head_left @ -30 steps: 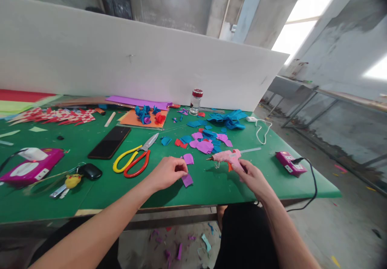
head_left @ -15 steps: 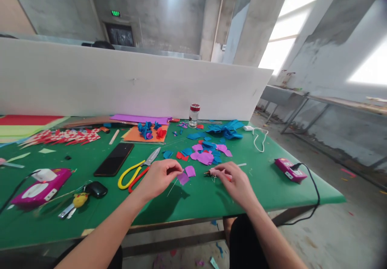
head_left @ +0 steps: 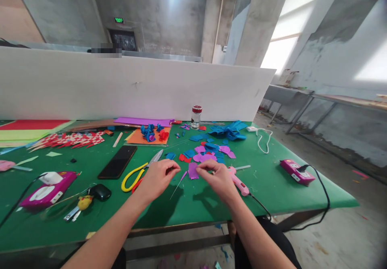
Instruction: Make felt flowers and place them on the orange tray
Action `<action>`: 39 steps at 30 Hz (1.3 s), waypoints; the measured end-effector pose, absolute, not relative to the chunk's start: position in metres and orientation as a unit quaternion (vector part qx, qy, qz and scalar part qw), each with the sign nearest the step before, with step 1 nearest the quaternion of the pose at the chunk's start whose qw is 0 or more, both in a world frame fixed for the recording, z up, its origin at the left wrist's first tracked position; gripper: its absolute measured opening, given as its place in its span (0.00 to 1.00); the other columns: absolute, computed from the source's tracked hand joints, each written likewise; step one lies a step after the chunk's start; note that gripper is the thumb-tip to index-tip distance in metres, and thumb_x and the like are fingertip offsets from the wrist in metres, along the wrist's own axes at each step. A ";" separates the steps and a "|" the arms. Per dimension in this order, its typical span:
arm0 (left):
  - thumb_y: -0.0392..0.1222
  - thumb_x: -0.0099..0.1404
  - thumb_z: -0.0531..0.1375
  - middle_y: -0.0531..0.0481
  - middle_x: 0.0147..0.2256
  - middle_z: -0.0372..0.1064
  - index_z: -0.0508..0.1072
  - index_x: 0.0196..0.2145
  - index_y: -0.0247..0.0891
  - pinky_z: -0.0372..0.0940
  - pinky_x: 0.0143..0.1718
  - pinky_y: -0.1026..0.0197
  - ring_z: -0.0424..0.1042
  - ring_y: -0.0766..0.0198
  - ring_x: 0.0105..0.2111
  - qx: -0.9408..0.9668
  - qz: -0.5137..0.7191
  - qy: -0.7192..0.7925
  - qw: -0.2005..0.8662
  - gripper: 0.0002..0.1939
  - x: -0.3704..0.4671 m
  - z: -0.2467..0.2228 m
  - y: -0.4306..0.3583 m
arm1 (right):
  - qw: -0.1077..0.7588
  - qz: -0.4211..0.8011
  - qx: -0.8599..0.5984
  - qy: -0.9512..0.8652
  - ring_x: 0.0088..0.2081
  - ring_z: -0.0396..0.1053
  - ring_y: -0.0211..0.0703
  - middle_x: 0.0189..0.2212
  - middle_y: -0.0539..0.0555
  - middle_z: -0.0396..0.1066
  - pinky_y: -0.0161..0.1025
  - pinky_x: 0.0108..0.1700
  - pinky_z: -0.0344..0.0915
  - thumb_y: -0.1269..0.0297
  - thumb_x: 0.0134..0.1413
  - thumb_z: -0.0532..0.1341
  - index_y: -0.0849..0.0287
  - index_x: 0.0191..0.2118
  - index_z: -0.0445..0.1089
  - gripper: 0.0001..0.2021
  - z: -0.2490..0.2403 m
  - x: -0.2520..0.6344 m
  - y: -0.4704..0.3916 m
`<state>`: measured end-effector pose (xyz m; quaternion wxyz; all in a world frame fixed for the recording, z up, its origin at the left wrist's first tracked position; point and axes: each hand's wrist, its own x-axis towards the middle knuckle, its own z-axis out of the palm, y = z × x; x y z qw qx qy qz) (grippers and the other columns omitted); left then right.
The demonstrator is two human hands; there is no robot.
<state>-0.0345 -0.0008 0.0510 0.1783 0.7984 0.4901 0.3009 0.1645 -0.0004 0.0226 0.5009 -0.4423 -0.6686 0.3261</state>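
Note:
My left hand is closed in a pinch above the green table. What its fingertips hold is too small to make out. Just beyond them, a narrow purple paper piece sits at the end of a thin wire, which slants down to the left. My right hand pinches the right edge of a purple paper square. Under and behind that hand lies a pink glue gun with a translucent glue stick in it. Yellow-and-red-handled scissors lie left of my left hand, which partly covers them.
Blue, red and purple paper cutouts lie beyond my hands. Farther back are a red-lidded jar, blue crepe paper and paper flowers. A phone and power strips rest on the table. A white board stands behind.
My right hand has let go of the glue gun, now on the table, and moved left to the purple square. The wired purple piece at my left hand now shows narrow. The view shifted slightly.

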 end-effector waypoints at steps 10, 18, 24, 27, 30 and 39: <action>0.31 0.59 0.53 0.37 0.33 0.74 0.74 0.28 0.34 0.60 0.34 0.57 0.74 0.51 0.35 0.781 0.072 0.619 0.051 0.10 -0.010 0.000 0.011 | 0.644 0.491 -0.444 -0.383 0.28 0.65 0.40 0.21 0.49 0.72 0.35 0.29 0.58 0.61 0.32 0.70 0.58 0.22 0.77 0.07 0.032 0.172 0.015; 0.28 0.57 0.51 0.42 0.29 0.73 0.69 0.24 0.37 0.62 0.33 0.58 0.74 0.54 0.32 0.762 0.098 0.637 0.057 0.10 -0.015 0.010 0.015 | 0.656 0.499 -0.451 -0.341 0.27 0.65 0.41 0.21 0.50 0.71 0.36 0.29 0.58 0.60 0.34 0.70 0.58 0.23 0.77 0.08 0.004 0.178 0.026; 0.42 0.58 0.57 0.54 0.25 0.72 0.62 0.29 0.40 0.64 0.19 0.64 0.69 0.66 0.16 0.628 0.364 0.538 0.430 0.06 -0.014 0.033 0.007 | 0.671 0.501 -0.427 -0.341 0.26 0.62 0.39 0.21 0.49 0.69 0.36 0.31 0.60 0.60 0.36 0.70 0.58 0.23 0.76 0.08 -0.001 0.175 0.030; 0.45 0.55 0.62 0.54 0.24 0.72 0.64 0.31 0.39 0.67 0.22 0.63 0.71 0.65 0.18 0.582 0.428 0.495 0.482 0.10 -0.011 0.036 0.004 | 0.671 0.503 -0.422 -0.345 0.26 0.62 0.40 0.21 0.49 0.69 0.36 0.31 0.60 0.59 0.36 0.70 0.59 0.23 0.76 0.08 0.001 0.171 0.029; 0.47 0.54 0.64 0.52 0.25 0.74 0.68 0.32 0.38 0.70 0.26 0.61 0.73 0.63 0.21 0.564 0.455 0.496 0.479 0.13 -0.009 0.039 0.001 | 0.672 0.509 -0.413 -0.345 0.26 0.62 0.39 0.21 0.49 0.68 0.36 0.32 0.60 0.60 0.37 0.69 0.59 0.23 0.75 0.08 0.002 0.170 0.027; 0.49 0.47 0.70 0.56 0.16 0.64 0.74 0.25 0.36 0.57 0.15 0.69 0.61 0.70 0.16 0.523 0.496 0.520 0.458 0.14 -0.003 0.041 -0.005 | 0.680 0.503 -0.410 -0.342 0.26 0.64 0.40 0.20 0.50 0.71 0.37 0.33 0.62 0.60 0.36 0.70 0.59 0.23 0.77 0.08 0.013 0.159 0.017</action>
